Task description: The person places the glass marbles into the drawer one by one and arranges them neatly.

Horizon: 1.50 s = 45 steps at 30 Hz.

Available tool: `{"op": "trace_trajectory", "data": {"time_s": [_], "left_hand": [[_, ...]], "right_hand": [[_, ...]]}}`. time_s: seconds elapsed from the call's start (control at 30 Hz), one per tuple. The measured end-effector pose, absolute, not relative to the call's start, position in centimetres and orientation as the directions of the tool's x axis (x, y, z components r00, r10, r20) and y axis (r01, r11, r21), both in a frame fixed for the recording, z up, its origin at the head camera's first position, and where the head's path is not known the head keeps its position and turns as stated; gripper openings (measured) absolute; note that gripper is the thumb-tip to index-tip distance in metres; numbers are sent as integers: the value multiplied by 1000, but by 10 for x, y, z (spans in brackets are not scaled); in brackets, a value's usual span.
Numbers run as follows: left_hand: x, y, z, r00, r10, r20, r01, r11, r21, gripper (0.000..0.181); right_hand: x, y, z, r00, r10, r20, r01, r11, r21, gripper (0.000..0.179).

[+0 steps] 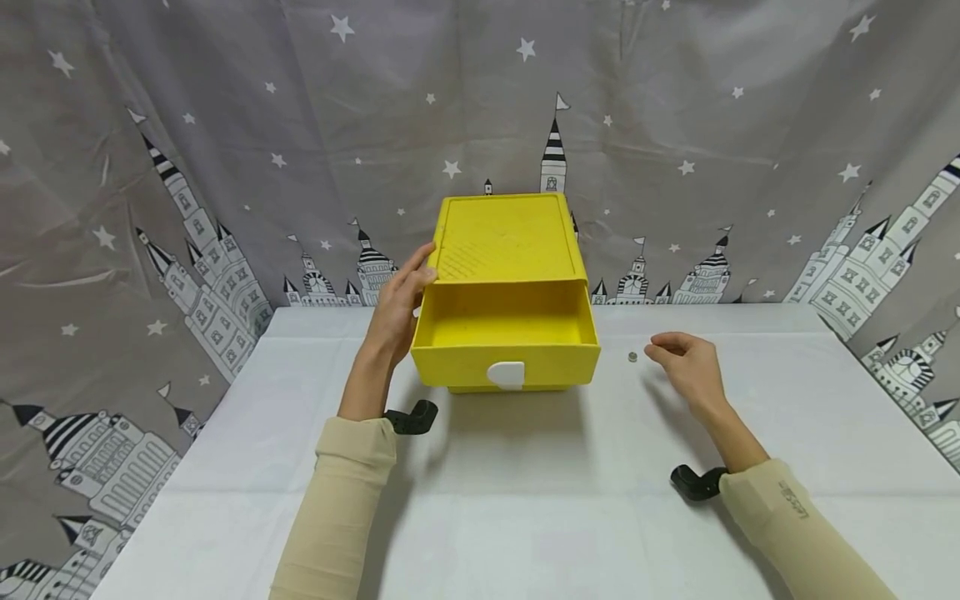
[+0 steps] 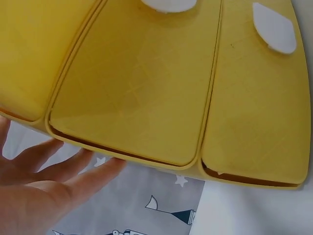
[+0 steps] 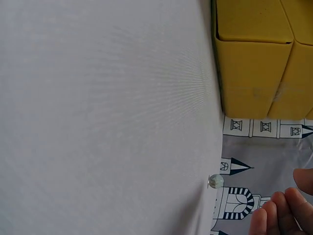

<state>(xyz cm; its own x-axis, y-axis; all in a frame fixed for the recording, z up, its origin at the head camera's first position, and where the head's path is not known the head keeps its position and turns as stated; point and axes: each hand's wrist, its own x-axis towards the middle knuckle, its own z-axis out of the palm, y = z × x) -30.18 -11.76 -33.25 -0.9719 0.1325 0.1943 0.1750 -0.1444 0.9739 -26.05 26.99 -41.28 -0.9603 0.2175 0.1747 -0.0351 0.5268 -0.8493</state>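
Observation:
A yellow drawer cabinet (image 1: 510, 237) stands on the table, its top drawer (image 1: 457, 367) pulled out toward me by its white-tabbed front. My left hand (image 1: 397, 304) rests along the cabinet's left side. In the left wrist view, its extended fingers (image 2: 100, 172) lie against the cabinet's edge, beside the closed lower drawers (image 2: 132, 83). To the right of the cabinet, a small clear glass marble (image 1: 632, 357) lies on the table. Close by its right side is my right hand (image 1: 688, 371), fingers loosely bent and holding nothing. The right wrist view shows that marble (image 3: 215, 181) apart from the fingertips (image 3: 279, 200).
A white cloth (image 1: 525, 533) covers the table. Behind it hangs a grey curtain (image 1: 360, 100) printed with castles and stars, close to the back of the cabinet. Black wrist mounts (image 1: 697, 483) stick out inward from both sleeves.

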Motion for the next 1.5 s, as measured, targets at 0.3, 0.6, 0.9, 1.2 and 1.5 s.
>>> {"op": "trace_trajectory", "data": {"time_s": [0.3, 0.6, 0.9, 1.2, 1.5], "left_hand": [[-302, -117, -330, -971, 135, 199, 181, -134, 974, 58], [-303, -117, -332, -970, 134, 202, 183, -141, 973, 58], [-301, -118, -333, -972, 131, 197, 179, -136, 974, 57], [-302, -117, -333, -970, 130, 203, 188, -117, 975, 57], [-301, -116, -333, -970, 132, 203, 186, -128, 974, 57]], "right_hand": [[-268, 268, -417, -961, 207, 182, -45, 533, -845, 29], [-281, 266, -425, -980, 153, 129, -17, 579, -815, 32], [-288, 264, -435, -990, 137, 46, 49, 621, -783, 37], [-291, 265, -441, -990, 129, 63, 40, 670, -741, 35], [-295, 263, -447, -988, 143, 58, 56, 682, -729, 39]]}}
